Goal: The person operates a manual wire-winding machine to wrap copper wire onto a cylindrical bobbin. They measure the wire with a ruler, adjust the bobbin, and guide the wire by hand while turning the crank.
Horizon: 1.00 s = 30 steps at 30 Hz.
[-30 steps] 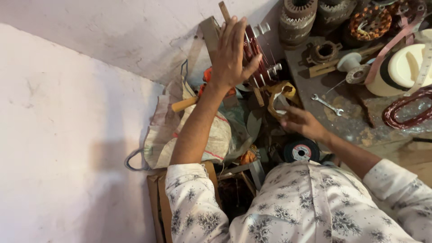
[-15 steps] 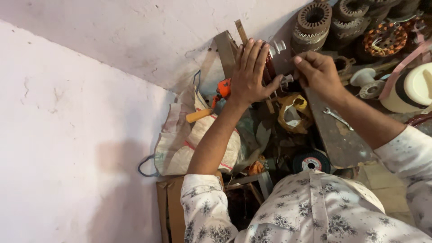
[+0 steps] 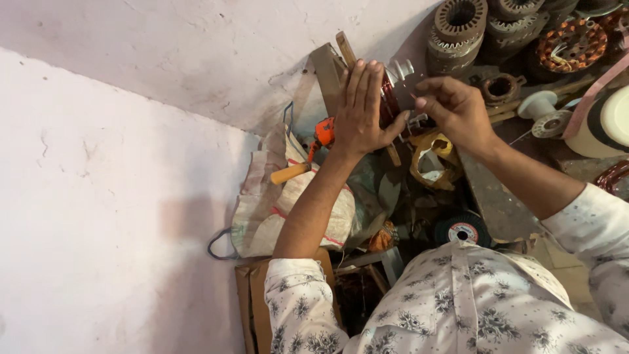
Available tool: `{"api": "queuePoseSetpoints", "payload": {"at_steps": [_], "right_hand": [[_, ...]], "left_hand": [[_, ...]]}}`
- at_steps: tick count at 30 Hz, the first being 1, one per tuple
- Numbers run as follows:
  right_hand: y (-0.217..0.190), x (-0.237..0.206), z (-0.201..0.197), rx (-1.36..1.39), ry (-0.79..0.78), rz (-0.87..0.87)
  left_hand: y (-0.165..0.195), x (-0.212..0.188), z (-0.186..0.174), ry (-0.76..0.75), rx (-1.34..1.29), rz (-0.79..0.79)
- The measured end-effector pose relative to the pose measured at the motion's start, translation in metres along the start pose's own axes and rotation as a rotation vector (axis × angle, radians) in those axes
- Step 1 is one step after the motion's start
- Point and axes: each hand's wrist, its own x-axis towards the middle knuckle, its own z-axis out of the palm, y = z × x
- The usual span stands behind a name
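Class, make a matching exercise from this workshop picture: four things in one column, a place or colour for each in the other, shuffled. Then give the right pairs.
Things:
1. left hand
2. right hand
3. white sack
4. grinding disc

Descriptions:
A. dark, round, with a red centre label, just above the shirt
B. flat, fingers spread over a copper-wound part
C. slumped against the wall corner, red stripes
D. fingertips pinching at the part's pale metal end

Pairs: 1-B, 2-D, 3-C, 4-A
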Motion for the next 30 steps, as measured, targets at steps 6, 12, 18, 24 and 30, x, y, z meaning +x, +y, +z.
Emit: {"api": "queuePoseSetpoints", "payload": {"at_steps": [6, 12, 18, 24, 30], "right_hand": [[0.000, -0.013, 0.008, 0.055, -0.035, 0.093], [0.012, -0.027, 0.015, 0.149, -0.084, 0.166], [0.018, -0.034, 0.007, 0.029, 0.018, 0.110], [0.010, 0.000, -0.019, 0.055, 0.237, 0.211], [0.036, 0.060, -0.046, -0.252, 0.150, 0.058]], "left_hand": [[0.003, 0.003, -0.007, -0.033, -0.064, -0.024], [0.010, 0.010, -0.009, -0.014, -0.061, -0.013], [0.010, 0.013, -0.004, -0.014, -0.029, -0.005], [0.011, 0.011, 0.005, -0.036, -0.024, -0.012], [0.019, 0.017, 0.008, -0.060, -0.036, 0.009]]}}
